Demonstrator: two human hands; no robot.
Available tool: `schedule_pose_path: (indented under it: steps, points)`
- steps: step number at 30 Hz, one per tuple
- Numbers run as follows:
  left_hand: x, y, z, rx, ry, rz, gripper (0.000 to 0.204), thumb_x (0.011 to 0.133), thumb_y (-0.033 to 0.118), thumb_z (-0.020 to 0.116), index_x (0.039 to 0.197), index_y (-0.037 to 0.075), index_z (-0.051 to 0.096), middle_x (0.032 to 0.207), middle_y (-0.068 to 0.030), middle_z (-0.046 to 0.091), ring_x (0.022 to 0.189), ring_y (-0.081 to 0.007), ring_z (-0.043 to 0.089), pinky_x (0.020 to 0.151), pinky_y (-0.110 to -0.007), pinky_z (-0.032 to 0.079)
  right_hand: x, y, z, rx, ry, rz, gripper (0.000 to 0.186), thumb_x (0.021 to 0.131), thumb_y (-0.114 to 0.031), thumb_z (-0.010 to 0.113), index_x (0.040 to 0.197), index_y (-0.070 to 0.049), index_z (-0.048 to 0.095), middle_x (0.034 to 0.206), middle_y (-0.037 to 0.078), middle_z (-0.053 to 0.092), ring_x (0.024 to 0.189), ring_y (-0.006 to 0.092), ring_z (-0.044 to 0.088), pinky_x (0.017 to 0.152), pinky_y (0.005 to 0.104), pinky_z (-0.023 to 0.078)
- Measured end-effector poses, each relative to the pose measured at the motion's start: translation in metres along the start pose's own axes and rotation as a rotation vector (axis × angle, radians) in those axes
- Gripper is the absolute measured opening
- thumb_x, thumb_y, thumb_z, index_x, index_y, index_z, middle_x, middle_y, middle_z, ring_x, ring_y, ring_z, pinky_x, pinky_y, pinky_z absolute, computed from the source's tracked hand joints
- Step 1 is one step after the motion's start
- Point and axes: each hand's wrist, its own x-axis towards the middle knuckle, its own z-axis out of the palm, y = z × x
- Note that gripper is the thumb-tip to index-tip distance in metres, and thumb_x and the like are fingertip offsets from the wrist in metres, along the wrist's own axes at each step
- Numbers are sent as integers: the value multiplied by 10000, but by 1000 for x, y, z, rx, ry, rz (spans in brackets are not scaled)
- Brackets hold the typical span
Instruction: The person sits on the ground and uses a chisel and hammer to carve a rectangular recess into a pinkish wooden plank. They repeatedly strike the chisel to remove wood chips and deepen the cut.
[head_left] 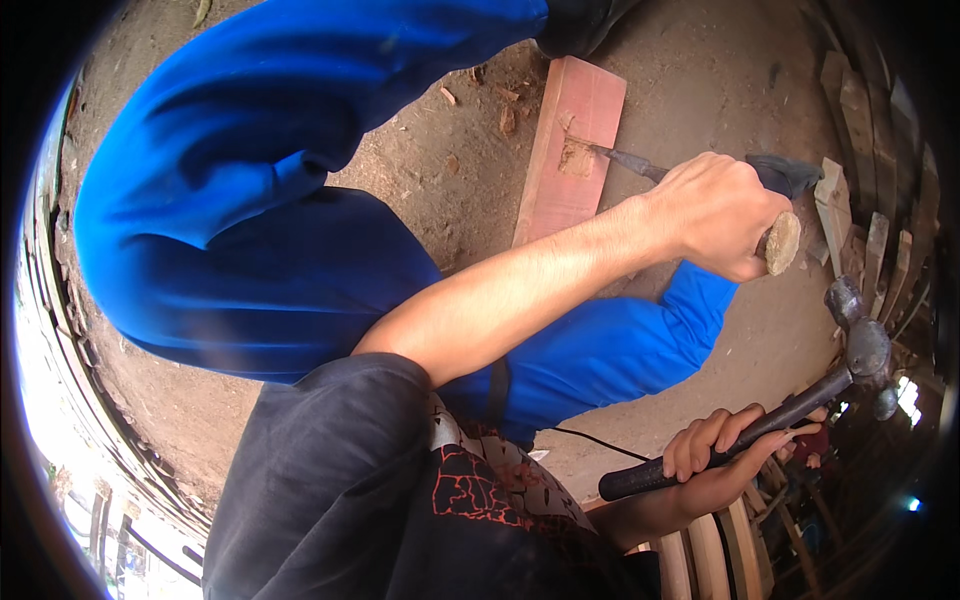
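My left hand [712, 215] is closed round the handle of a chisel [632, 162], whose butt end shows beyond my fist. The chisel's tip meets a rough, shallow recess cut into a reddish wooden block [570, 205]. The block lies on the ground between my blue-trousered legs. To the lower right, my right hand [722, 450] grips a dark-handled hammer [800, 402]. Its rounded metal head is raised to the right, apart from the chisel's butt.
Wood chips [507, 120] lie on the dirt floor [440, 190] beside the block. My dark shoes [585, 25] show at the top and behind my left hand. Stacked planks [865, 170] line the right side, and more boards [715, 555] stand at lower right. A thin black cable [600, 440] runs near the hammer handle.
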Motion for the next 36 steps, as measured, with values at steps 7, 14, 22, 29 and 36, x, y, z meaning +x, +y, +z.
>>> schedule_pose_path:
  steps: [7,14,22,29,36]
  points:
    - [0,-1,-2,13,-9,-22,199,641,207,725,801,94,692,647,-156,649,647,-384,660,587,-457,543,0,-4,3,37,19,13,599,1026,-621,307,743,-94,348,472,19,313,300,89,249,255,246,252]
    - [5,-6,-4,2,-7,-42,195,663,229,731,806,100,699,669,-156,660,675,-384,667,619,-455,557,-3,-11,11,-102,-15,112,590,1023,-620,325,766,-90,371,490,22,330,322,93,282,277,245,276]
    - [20,-14,-5,-40,50,-68,174,683,251,722,799,123,703,710,-131,682,703,-371,672,636,-449,558,11,-50,16,284,-269,-383,577,1028,-619,293,787,-102,380,493,23,347,317,95,267,269,253,254]
    - [17,-13,-16,-64,41,-114,174,676,249,717,806,132,717,711,-130,689,708,-373,677,648,-460,560,4,-32,24,-70,-62,211,576,1025,-625,300,781,-108,370,491,8,341,307,94,263,255,269,248]
    - [18,-11,-9,-27,-6,-128,200,664,259,723,810,122,726,699,-155,684,700,-382,679,653,-470,562,13,-38,51,76,63,-57,563,1017,-633,319,756,-136,347,468,-4,322,291,85,270,235,238,234]
